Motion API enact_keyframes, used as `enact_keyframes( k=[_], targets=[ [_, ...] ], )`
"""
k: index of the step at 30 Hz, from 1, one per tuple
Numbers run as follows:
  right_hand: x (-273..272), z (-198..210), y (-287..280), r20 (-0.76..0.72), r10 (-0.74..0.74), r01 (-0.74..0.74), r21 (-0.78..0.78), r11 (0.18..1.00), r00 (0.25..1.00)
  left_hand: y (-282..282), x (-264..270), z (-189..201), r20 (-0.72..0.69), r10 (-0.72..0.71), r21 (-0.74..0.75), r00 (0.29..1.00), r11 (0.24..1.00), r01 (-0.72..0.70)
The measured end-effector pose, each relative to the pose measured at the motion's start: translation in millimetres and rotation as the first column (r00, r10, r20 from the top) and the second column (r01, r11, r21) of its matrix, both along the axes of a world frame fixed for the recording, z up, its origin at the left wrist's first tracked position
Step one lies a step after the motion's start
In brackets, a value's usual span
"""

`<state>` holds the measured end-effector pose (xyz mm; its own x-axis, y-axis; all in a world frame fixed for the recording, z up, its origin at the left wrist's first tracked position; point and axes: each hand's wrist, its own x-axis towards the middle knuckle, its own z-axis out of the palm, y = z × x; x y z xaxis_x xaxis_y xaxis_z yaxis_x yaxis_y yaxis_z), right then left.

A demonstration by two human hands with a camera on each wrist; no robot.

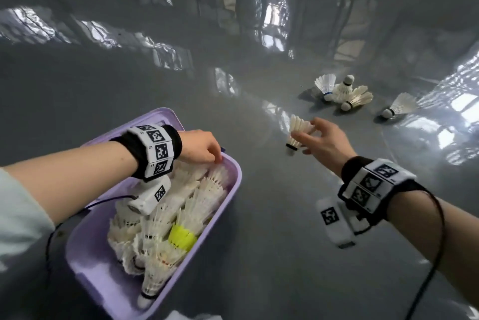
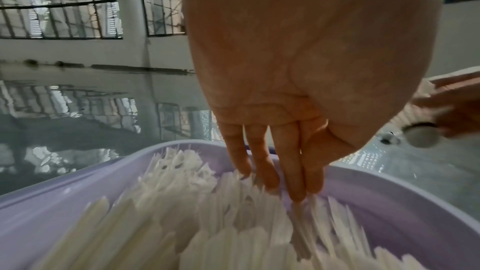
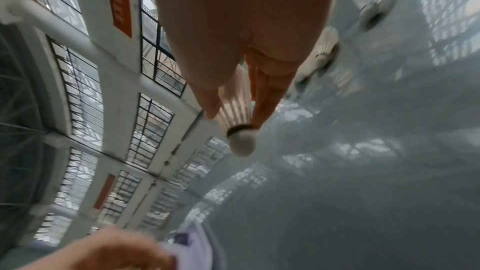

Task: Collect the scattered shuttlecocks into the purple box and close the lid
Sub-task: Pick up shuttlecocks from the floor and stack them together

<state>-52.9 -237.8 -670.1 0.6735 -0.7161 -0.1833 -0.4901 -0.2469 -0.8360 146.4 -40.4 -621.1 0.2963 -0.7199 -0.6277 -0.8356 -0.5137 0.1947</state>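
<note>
Shuttlecocks point(image 1: 166, 218) fill our purple box point(image 1: 88, 255), its lid hidden behind our forearm. Our left hand point(image 1: 201, 147) rests straight fingers point(image 2: 293, 174) on their feathers. Our right hand point(image 1: 324, 140) pinches one blurred shuttlecock point(image 1: 298, 133) above the floor point(image 1: 259, 216).

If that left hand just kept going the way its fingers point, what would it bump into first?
The left hand points down into the purple box; its fingertips already seem to touch the white shuttlecock feathers, so it would meet those first.
</note>
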Motion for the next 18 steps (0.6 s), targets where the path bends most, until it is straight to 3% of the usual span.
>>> enact_keyframes(
  k=[5, 8, 11, 14, 18],
  targets=[
    [37.7, 13.8, 41.0, -0.012, 0.151, -0.151, -0.137, 0.979, 0.988, 15.9, -2.5, -9.5, 0.130, -0.225, 0.028, 0.966, 0.974, 0.223],
    [47.3, 19.8, 60.2, -0.047, 0.247, -0.252, -0.240, 0.938, 0.968, 23.6, -6.1, -19.0, 0.185, -0.274, 0.029, 0.944, 0.961, 0.273],
    [54.7, 17.5, 77.4, -0.110, 0.366, -0.379, -0.391, 0.839, 0.924, 28.8, -0.2, -19.1, 0.059, -0.186, -0.019, 0.981, 0.982, 0.187],
    [59.3, 15.8, 94.5, -0.100, 0.421, -0.408, -0.521, 0.750, 0.902, 34.4, 5.1, -18.7, -0.055, -0.132, -0.031, 0.990, 0.991, 0.130],
    [65.3, 18.0, 105.4, -0.097, 0.456, -0.424, -0.575, 0.700, 0.885, 39.7, 6.7, -18.6, -0.126, -0.136, -0.072, 0.983, 0.989, 0.128]
  ],
)
